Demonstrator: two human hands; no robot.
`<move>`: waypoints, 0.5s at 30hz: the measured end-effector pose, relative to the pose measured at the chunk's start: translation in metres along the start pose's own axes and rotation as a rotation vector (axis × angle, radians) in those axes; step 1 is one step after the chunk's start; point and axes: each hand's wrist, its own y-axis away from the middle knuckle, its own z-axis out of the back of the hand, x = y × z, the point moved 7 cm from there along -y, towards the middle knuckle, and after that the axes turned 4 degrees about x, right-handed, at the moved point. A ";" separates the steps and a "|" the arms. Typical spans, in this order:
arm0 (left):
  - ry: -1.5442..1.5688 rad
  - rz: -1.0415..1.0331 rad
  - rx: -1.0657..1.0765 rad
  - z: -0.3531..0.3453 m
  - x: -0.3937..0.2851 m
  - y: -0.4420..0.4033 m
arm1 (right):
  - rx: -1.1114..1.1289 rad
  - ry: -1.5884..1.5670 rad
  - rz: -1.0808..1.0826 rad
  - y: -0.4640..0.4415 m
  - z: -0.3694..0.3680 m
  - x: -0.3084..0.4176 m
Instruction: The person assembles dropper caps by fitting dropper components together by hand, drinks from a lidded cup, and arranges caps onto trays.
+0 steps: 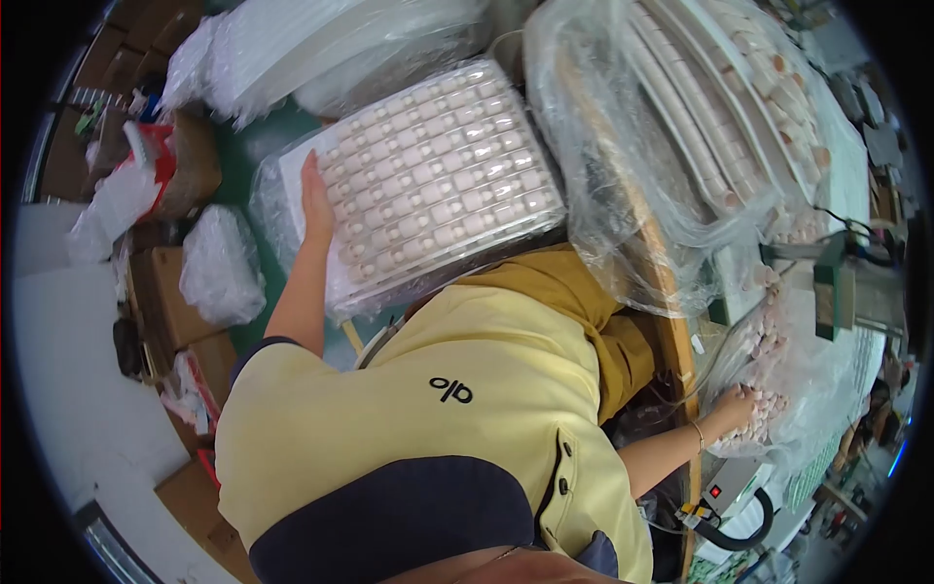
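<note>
My left hand (pixel 316 202) lies along the left margin of a white tray (pixel 342 265), fingers stretched out and resting against it. Rows of small pale pink and white pieces (pixel 438 175) fill the tray, which has clear plastic around its edges and sits in front of my lap. Over at the right, my right hand (pixel 736 407) reaches into a loose heap of small pale pink pieces (pixel 769 404) on plastic sheeting. Its fingers are curled among them; the fingertips are partly hidden.
A wooden table edge (pixel 678 341) runs along my right. Plastic-wrapped curved trays (pixel 700 117) stand on that table, near a device with a red switch (pixel 732 490) and black hose. Wrapped white stacks (pixel 321 49) lie at the back. Cardboard boxes (pixel 175 292) and a plastic bag (pixel 224 265) are at left.
</note>
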 end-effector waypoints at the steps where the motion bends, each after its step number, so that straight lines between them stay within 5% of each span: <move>1: -0.042 -0.058 0.015 -0.006 -0.015 -0.002 | 0.044 -0.054 0.112 -0.005 -0.011 -0.008; 6: -0.122 -0.505 0.145 -0.099 -0.198 -0.002 | 0.160 -0.140 0.142 0.016 0.021 0.024; 8: 0.023 -0.885 0.428 -0.178 -0.306 0.026 | 0.179 -0.193 0.165 0.019 0.029 0.030; 11: 0.173 -1.180 0.623 -0.266 -0.428 0.068 | 0.230 -0.305 0.148 0.023 0.036 0.033; 15: 0.191 -1.191 0.571 -0.390 -0.514 0.068 | 0.104 -0.416 0.018 0.027 0.063 0.031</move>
